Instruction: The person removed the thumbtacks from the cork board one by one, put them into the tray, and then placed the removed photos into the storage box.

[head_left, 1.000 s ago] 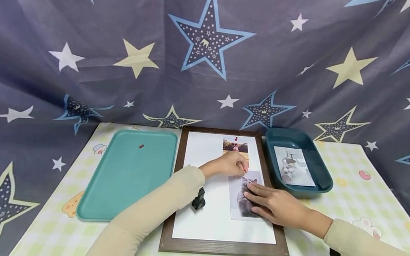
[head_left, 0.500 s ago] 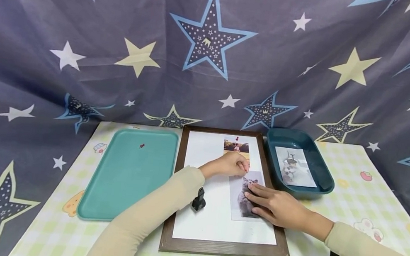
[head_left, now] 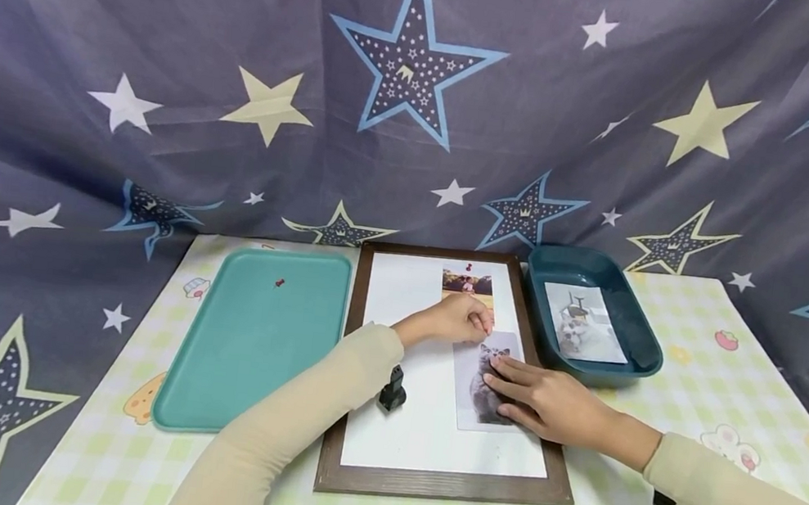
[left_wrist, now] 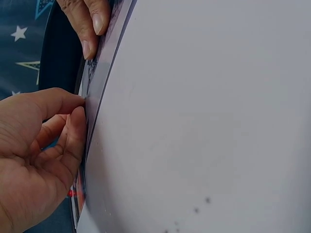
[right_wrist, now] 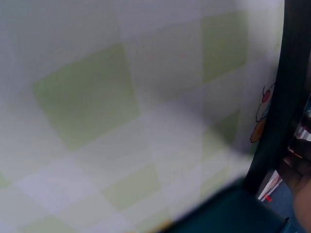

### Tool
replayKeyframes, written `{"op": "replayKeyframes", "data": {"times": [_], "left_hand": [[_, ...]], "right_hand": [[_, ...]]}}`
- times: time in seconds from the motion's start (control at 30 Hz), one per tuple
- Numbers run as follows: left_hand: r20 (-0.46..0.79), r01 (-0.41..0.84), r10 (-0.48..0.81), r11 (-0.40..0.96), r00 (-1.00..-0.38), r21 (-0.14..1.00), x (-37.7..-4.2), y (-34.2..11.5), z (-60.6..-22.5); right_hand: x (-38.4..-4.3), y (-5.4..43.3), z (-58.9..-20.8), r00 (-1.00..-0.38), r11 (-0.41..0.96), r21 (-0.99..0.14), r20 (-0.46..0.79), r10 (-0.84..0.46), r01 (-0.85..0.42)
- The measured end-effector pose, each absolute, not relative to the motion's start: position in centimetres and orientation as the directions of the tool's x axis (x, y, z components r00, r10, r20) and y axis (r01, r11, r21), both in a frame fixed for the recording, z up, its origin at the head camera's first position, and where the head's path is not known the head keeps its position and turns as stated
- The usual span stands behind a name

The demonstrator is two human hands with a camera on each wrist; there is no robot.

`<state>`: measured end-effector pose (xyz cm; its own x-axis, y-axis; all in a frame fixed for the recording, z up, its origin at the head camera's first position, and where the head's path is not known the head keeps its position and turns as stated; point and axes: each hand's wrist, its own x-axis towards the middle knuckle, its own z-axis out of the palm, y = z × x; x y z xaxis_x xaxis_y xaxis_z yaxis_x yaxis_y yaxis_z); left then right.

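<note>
My left hand (head_left: 455, 317) is at the top edge of a grey cat photo (head_left: 466, 399), its thumb and index finger pinching a red push pin (head_left: 488, 333) that the fingertips mostly hide. In the left wrist view the thumb and index fingertips meet right at the photo's surface. My right hand (head_left: 552, 401) lies with fingers extended over the photo's right side, pressing it to the white board (head_left: 392, 440) in a brown frame. Above them, another photo (head_left: 466, 282), partly covered by the left hand, has a red push pin (head_left: 469, 267) at its top.
Left of the board lies a green tray (head_left: 246, 351) with one red push pin (head_left: 279, 282) on it. A dark teal bin (head_left: 636, 330) to the right holds another photo (head_left: 582, 325). A checked cloth (head_left: 715, 400) covers the table; a starry curtain (head_left: 412, 179) hangs behind.
Both hands keep nearly the same places on the cat photo. The head view has tilted slightly, so the scene sits a little higher; the red at the left fingertips shows less.
</note>
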<state>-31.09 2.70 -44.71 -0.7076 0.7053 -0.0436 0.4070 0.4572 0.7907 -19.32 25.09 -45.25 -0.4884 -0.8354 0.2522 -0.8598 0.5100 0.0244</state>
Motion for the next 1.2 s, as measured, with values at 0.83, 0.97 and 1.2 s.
{"op": "replayKeyframes", "data": {"times": [0.83, 0.97, 1.2], "left_hand": [[-0.025, 0.399, 0.698, 0.439, -0.716, 0.805, -31.12, 2.71, -44.89], [-0.028, 0.395, 0.698, 0.438, -0.715, 0.807, -31.09, 2.62, -44.81], [-0.027, 0.394, 0.700, 0.433, -0.713, 0.811, -31.22, 2.64, -44.94]], "right_hand": [[-19.18, 24.98, -45.10, -0.514, 0.528, -0.009, 0.242, -0.823, -0.849], [-19.28, 24.97, -45.16, -0.498, 0.516, 0.004, 0.256, -0.828, -0.856], [-19.23, 25.03, -45.14, -0.501, 0.519, 0.014, 0.242, -0.831, -0.855]]}}
